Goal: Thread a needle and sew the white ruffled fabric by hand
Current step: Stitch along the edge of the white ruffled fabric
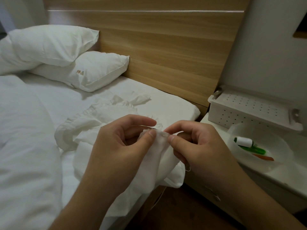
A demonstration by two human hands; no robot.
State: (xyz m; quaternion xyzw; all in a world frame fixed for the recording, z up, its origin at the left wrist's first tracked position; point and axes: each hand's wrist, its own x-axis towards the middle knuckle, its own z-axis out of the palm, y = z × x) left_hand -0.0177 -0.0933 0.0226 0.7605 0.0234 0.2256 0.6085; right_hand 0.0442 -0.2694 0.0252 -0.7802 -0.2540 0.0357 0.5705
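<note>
Pillows (pixel 54 52), perforated box (pixel 252 110), headboard (pixel 166 47)

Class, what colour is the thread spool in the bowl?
White spool, with a green end; head view.

Your left hand (pixel 121 143) and right hand (pixel 197 146) were bare, with no gloves on them and short, plain, unpainted nails. Both forearms were uncovered all the way down to the lower edge of the view, so no sleeve or cuff showed. You wore no ring, watch or band on either hand or wrist.
</note>
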